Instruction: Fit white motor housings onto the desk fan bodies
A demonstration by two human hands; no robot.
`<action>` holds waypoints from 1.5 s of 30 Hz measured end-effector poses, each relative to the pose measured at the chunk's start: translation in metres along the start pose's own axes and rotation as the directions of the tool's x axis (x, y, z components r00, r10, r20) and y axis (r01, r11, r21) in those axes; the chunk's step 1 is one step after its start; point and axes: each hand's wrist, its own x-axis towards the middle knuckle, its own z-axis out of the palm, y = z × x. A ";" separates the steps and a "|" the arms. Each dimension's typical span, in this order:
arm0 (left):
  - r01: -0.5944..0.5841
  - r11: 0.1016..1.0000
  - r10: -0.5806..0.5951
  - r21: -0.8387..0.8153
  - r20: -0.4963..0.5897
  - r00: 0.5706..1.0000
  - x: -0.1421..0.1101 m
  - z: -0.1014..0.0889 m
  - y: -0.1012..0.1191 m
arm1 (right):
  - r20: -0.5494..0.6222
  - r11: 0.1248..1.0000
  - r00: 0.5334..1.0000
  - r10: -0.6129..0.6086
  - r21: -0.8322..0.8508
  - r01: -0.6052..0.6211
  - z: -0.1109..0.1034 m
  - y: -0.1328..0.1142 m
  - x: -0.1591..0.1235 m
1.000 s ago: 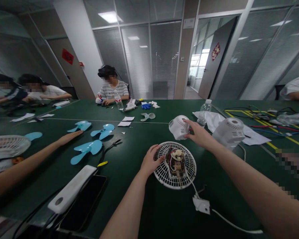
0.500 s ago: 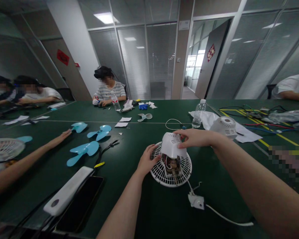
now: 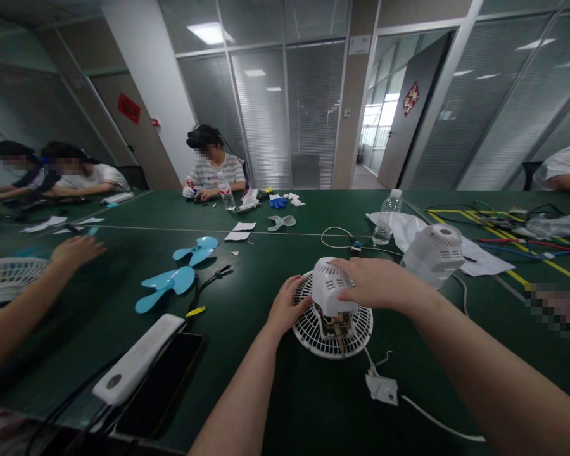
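A white fan grille [image 3: 308, 332] lies on the dark green table, with the fan motor [image 3: 335, 326] standing at its middle. My right hand [image 3: 373, 282] grips the white vented motor cover [image 3: 330, 288] from the right side. The cover sits tilted over the motor, whose lower, near part still shows. At the grille's left edge, my left hand [image 3: 285, 307] is closed on the rim, its thumb reaching toward the motor. A white cord leads from the motor to a small white switch piece [image 3: 382, 387] on the table.
Blue fan blades [image 3: 168, 285] lie left, beyond a white power bank [image 3: 140, 358] and a black phone [image 3: 164, 380]. A co-worker's hand [image 3: 76, 250] reaches in from the left. To the right stand another white fan housing [image 3: 434, 253] and a water bottle [image 3: 388, 215].
My right hand has lowered the motor cover further over the motor. The co-worker's hand has drawn back left, and the blue blade it touched is gone from its spot. The view has shifted slightly.
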 end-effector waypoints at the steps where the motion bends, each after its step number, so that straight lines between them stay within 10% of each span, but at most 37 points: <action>1: -0.003 1.000 0.003 -0.002 -0.002 1.000 0.000 0.000 0.000 | -0.005 1.000 1.000 -0.002 0.001 0.002 0.000 0.000 -0.001; 20: -0.002 1.000 0.002 0.027 0.004 1.000 0.000 0.001 -0.001 | -0.299 0.914 0.954 -0.028 0.379 0.146 0.092 0.014 -0.045; 33: -0.188 0.982 0.186 -0.032 -0.056 0.981 -0.008 0.000 0.018 | -0.164 0.696 0.986 -0.027 0.705 0.136 0.124 0.041 -0.035; 45: -0.186 0.979 0.198 -0.079 0.194 0.961 -0.016 0.003 0.039 | 0.055 0.927 0.992 -0.115 0.365 0.087 0.135 0.080 -0.044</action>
